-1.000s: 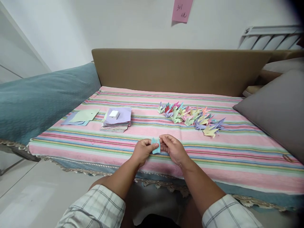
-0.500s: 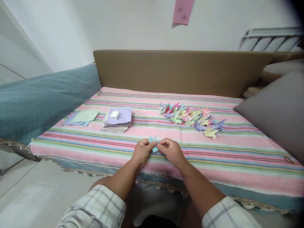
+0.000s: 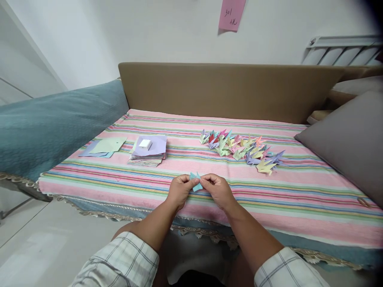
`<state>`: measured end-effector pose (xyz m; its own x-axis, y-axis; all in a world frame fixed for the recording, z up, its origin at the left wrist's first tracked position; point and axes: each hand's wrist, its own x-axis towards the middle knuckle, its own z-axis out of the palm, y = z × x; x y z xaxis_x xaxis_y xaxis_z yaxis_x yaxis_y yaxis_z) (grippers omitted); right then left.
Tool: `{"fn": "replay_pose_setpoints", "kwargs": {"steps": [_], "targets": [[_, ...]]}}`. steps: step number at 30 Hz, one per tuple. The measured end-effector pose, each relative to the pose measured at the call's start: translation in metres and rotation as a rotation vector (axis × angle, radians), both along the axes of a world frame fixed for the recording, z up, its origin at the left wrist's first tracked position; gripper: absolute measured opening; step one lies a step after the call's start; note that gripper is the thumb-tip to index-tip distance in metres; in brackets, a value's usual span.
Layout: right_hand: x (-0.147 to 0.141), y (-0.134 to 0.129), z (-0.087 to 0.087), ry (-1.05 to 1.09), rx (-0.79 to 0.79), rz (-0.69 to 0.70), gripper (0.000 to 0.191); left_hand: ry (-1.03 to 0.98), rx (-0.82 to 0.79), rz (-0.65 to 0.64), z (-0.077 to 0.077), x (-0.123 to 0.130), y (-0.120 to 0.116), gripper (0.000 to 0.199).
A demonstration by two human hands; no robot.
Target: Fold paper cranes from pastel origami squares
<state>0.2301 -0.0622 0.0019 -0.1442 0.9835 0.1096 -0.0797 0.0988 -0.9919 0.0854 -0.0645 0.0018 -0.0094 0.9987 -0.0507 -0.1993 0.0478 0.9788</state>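
Observation:
A small light-blue folded paper piece [image 3: 196, 187], with pointed tips sticking up, is pinched between both hands near the front of the striped cloth. My left hand [image 3: 181, 191] grips its left side with thumb and fingers closed. From the right, my right hand [image 3: 218, 191] pinches it the same way; the thumbs almost meet in front and cover part of the folds. Beyond and to the right stand several folded paper cranes [image 3: 237, 151] in mixed colours, grouped close together.
Left of centre is a stack of paper squares [image 3: 146, 159] with a small white block [image 3: 145, 144] on top. Loose paper sheets [image 3: 104, 146] lie farther left. A grey cushion [image 3: 350, 139] leans at the right, a brown backrest [image 3: 224, 91] behind. The sofa's lace-trimmed edge [image 3: 206, 233] is nearest me.
Both hands still hold the light-blue paper piece. It has turned slightly and its upper points show a little more, the right fingers having shifted slightly.

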Motion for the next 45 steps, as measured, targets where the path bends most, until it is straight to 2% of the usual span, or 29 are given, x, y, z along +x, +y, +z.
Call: {"fn": "replay_pose_setpoints", "kwargs": {"steps": [9, 14, 19, 22, 26, 29, 33, 38, 42, 45], "targets": [[0.003, 0.002, 0.002, 0.123, -0.199, 0.059, 0.029, 0.035, -0.02, -0.034, 0.007, 0.002, -0.004, 0.04], [0.003, 0.001, 0.005, 0.133, -0.236, 0.079, 0.033, -0.042, -0.039, -0.141, 0.011, 0.002, -0.005, 0.038], [0.001, -0.001, 0.006, 0.193, -0.251, 0.103, 0.036, -0.016, 0.004, -0.168, 0.009, -0.001, -0.002, 0.039], [0.0, -0.001, 0.005, 0.212, -0.23, 0.098, 0.039, 0.174, 0.086, -0.162, 0.009, -0.003, -0.003, 0.036], [0.0, 0.001, 0.002, 0.128, -0.168, 0.075, 0.033, 0.532, 0.263, -0.063, 0.013, -0.002, -0.005, 0.032], [0.001, 0.003, -0.001, 0.068, -0.115, 0.064, 0.032, 0.608, 0.327, -0.053, 0.015, -0.001, -0.006, 0.031], [0.001, 0.002, 0.0, 0.056, -0.091, 0.036, 0.033, 0.558, 0.271, -0.074, 0.013, 0.0, -0.005, 0.031], [0.001, 0.001, 0.007, 0.205, -0.202, 0.063, 0.038, 0.385, 0.131, -0.18, 0.01, -0.002, -0.004, 0.029], [0.0, 0.001, 0.006, 0.133, -0.184, 0.078, 0.038, 0.415, 0.136, -0.17, 0.011, -0.002, -0.005, 0.029], [-0.002, 0.001, 0.003, 0.109, -0.141, 0.048, 0.037, 0.364, 0.138, -0.173, 0.011, 0.0, -0.005, 0.03]]}}
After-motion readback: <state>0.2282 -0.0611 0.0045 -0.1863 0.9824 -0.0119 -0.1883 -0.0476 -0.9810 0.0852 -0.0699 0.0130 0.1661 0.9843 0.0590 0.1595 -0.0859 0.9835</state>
